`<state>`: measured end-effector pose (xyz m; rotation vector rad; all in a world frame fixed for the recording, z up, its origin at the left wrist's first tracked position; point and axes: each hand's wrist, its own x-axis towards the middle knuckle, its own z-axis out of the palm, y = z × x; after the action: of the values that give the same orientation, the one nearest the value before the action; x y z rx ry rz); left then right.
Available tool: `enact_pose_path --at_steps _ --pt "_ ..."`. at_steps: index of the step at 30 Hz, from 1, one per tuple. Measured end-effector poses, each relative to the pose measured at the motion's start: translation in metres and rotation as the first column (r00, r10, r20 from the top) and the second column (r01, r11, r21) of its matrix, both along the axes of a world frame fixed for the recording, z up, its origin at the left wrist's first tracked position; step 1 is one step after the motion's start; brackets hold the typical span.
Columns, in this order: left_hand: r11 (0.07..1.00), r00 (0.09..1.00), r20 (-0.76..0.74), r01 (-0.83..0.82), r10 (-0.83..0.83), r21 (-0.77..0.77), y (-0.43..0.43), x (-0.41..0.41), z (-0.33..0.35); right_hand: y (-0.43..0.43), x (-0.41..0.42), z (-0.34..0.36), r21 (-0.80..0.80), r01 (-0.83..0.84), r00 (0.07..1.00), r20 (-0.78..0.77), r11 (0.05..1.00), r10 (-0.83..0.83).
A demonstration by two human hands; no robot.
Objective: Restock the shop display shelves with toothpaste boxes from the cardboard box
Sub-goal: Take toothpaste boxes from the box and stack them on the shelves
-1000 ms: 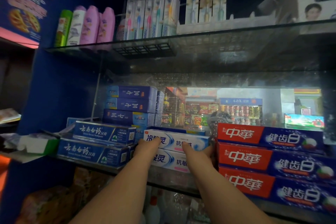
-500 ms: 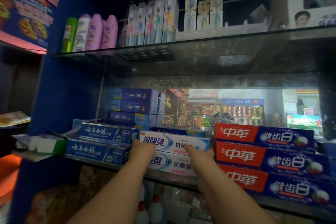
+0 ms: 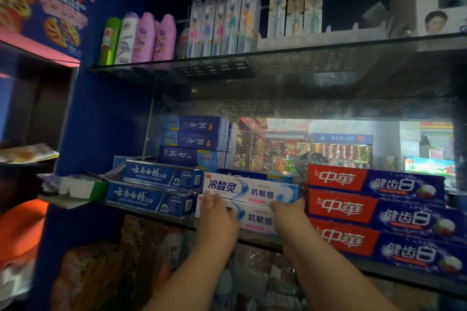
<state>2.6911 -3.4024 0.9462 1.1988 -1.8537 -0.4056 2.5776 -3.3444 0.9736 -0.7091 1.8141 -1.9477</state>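
Head view: two bare forearms reach up to the middle glass shelf (image 3: 394,276). The left hand (image 3: 216,218) lies over the left end of the lower white toothpaste box (image 3: 260,221), its fingers fairly straight and close together, the tips touching the bottom edge of the upper white toothpaste box (image 3: 249,190). The right hand (image 3: 290,217) is at the right end of the same pair, hard against the stack of red-and-blue boxes (image 3: 374,209); its fingers are hidden, so I cannot tell whether they curl round a box. The two white boxes lie stacked lengthwise at the shelf's front edge, between that stack and two light-blue boxes (image 3: 156,188) on the left. Behind these stand three dark-blue boxes (image 3: 194,139). On the shelf above stand pink bottles (image 3: 154,38) and packed toothbrushes (image 3: 225,23).
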Motion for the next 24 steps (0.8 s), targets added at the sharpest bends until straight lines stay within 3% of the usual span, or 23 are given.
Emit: enact_pose_path --at_steps 4,7,9,12,14,15,17,20,24 --pt "0.998 0.986 0.169 0.006 0.005 -0.067 0.006 -0.005 -0.01 -0.002 0.007 -0.005 -0.088 0.051 0.989 -0.133 0.995 -0.062" --pt "0.99 0.977 0.21 -0.016 0.046 -0.141 0.009 -0.006 -0.021 0.003 0.012 -0.014 -0.118 0.101 0.905 -0.401 0.988 -0.141" --pt "0.985 0.977 0.204 -0.024 0.059 -0.17 0.009 -0.007 -0.023 0.012 0.018 -0.013 -0.13 0.163 0.743 -0.636 0.978 -0.209" --pt "0.981 0.978 0.198 -0.033 0.072 -0.191 0.011 -0.007 -0.025 0.027 0.028 0.006 -0.15 0.237 0.356 -0.906 0.96 -0.229" --pt "0.98 0.978 0.195 -0.034 0.073 -0.196 0.011 -0.007 -0.025 0.026 0.028 0.026 -0.004 0.275 0.115 -0.993 0.961 -0.037" --pt "0.98 0.978 0.194 -0.033 0.072 -0.197 0.012 -0.007 -0.026 0.021 0.025 0.035 0.105 0.315 0.052 -0.994 0.943 0.093" --pt "0.978 0.978 0.197 -0.031 0.072 -0.206 0.012 -0.006 -0.026 0.01 0.022 0.051 0.3 0.426 0.06 -0.951 0.853 0.305" --pt "0.978 0.978 0.199 -0.02 0.062 -0.208 0.011 -0.006 -0.026 0.001 0.023 0.066 0.477 0.533 0.132 -0.863 0.698 0.488" --pt "0.981 0.978 0.205 0.0 0.04 -0.194 0.011 -0.005 -0.025 -0.003 0.022 0.075 0.524 0.516 0.159 -0.836 0.678 0.525"
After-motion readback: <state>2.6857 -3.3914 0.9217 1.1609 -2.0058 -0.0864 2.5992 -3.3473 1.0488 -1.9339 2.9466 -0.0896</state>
